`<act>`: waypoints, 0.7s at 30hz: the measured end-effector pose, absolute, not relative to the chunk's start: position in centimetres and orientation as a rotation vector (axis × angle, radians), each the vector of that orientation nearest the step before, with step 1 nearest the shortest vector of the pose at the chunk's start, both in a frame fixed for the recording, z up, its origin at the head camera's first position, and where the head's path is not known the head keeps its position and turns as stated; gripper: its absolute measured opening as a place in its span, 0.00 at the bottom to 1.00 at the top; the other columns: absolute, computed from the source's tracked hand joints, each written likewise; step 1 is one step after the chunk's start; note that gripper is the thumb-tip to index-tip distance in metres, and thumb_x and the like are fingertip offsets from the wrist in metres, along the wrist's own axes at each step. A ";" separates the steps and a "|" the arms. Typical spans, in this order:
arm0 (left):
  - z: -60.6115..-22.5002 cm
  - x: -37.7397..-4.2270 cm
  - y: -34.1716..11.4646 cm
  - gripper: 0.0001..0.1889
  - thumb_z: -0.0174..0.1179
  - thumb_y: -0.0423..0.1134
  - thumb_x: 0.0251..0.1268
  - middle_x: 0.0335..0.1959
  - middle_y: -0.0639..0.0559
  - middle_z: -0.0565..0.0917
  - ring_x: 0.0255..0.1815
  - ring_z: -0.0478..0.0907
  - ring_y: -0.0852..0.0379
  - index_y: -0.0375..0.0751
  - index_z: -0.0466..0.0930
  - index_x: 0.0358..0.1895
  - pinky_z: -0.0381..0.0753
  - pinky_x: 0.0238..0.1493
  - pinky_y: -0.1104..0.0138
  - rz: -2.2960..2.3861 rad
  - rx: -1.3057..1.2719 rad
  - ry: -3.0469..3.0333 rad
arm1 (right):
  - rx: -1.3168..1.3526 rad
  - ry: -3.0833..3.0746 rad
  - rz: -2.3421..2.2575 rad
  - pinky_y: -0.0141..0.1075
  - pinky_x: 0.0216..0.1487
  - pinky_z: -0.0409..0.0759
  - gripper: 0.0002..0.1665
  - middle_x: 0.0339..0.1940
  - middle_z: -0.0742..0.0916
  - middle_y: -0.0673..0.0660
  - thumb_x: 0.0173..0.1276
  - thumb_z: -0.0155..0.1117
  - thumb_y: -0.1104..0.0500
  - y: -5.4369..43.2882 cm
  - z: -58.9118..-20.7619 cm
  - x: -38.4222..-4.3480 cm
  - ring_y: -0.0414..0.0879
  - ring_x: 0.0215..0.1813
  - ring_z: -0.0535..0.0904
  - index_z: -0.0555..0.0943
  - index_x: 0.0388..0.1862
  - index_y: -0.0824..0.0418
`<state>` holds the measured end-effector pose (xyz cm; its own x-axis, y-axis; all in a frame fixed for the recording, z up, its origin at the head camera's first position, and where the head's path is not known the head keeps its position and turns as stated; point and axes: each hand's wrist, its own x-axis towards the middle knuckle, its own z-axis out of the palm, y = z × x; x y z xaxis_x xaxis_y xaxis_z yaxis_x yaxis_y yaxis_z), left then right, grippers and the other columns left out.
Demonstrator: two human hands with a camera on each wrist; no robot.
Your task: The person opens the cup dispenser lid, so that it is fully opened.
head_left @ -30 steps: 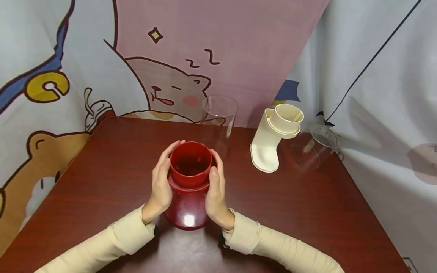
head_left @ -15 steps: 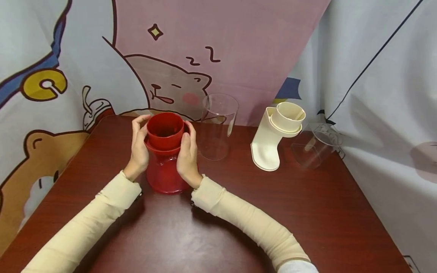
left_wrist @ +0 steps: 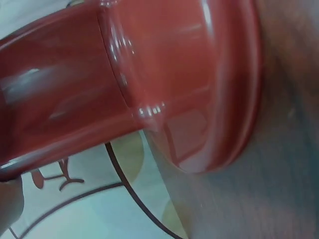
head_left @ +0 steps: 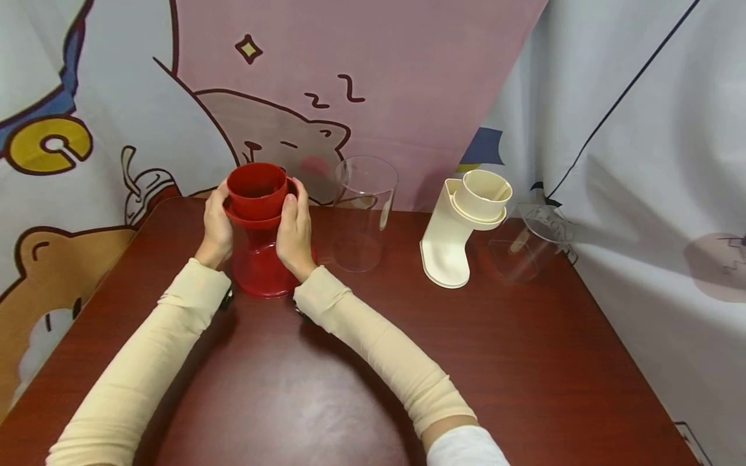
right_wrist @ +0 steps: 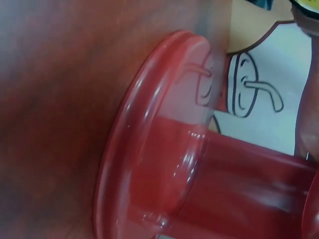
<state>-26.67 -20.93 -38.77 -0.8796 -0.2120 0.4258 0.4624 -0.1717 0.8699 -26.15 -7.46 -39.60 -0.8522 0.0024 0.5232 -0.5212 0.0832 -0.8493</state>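
A glossy red plastic stand (head_left: pixel 256 259), with a cup-shaped top, a narrower column and a wide rounded base, is upright at the back left of the table. My left hand (head_left: pixel 215 226) grips its upper part from the left side. On the other side my right hand (head_left: pixel 294 236) holds it too, thumb just under the cup rim. The stand's column and base (left_wrist: pixel 169 64) fill much of the left wrist view. In the right wrist view the red base (right_wrist: pixel 149 144) lies close against the tabletop; whether it touches cannot be told. Fingers behind the cup are mostly hidden.
Right of the red stand is a clear cylinder (head_left: pixel 358 220). A cream stand (head_left: pixel 445 249) of similar shape is farther right, and another clear container (head_left: pixel 527 243) is beside it. Printed curtains (head_left: pixel 408 97) hang behind the dark red table (head_left: pixel 350 375).
Both hands have carried the red stand away from the front middle of the table, back and to the left. The cream stand and clear containers have stayed put; the head view shifted slightly.
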 end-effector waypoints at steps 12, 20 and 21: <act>-37.9 -29.8 -22.5 0.23 0.33 0.43 0.81 0.33 0.59 0.82 0.38 0.73 0.62 0.51 0.84 0.42 0.70 0.46 0.73 -2.188 -0.128 -1.595 | 0.402 -2.108 1.702 0.36 0.73 0.67 0.30 0.73 0.74 0.56 0.82 0.31 0.47 -9.3 -38.6 -29.7 0.48 0.73 0.71 0.63 0.75 0.57; -38.3 -30.1 -22.5 0.22 0.31 0.43 0.82 0.33 0.59 0.79 0.38 0.71 0.63 0.50 0.81 0.43 0.69 0.46 0.72 -2.197 -0.161 -1.660 | 0.334 -2.139 1.731 0.37 0.74 0.67 0.29 0.73 0.74 0.54 0.83 0.32 0.45 -9.0 -38.7 -29.7 0.47 0.72 0.71 0.64 0.75 0.54; -38.4 -30.0 -22.4 0.22 0.31 0.43 0.82 0.33 0.59 0.79 0.38 0.71 0.63 0.50 0.81 0.44 0.69 0.46 0.72 -2.200 -0.161 -1.656 | 0.336 -2.136 1.745 0.37 0.74 0.67 0.29 0.73 0.74 0.55 0.83 0.32 0.45 -8.9 -38.7 -29.7 0.47 0.73 0.71 0.64 0.75 0.54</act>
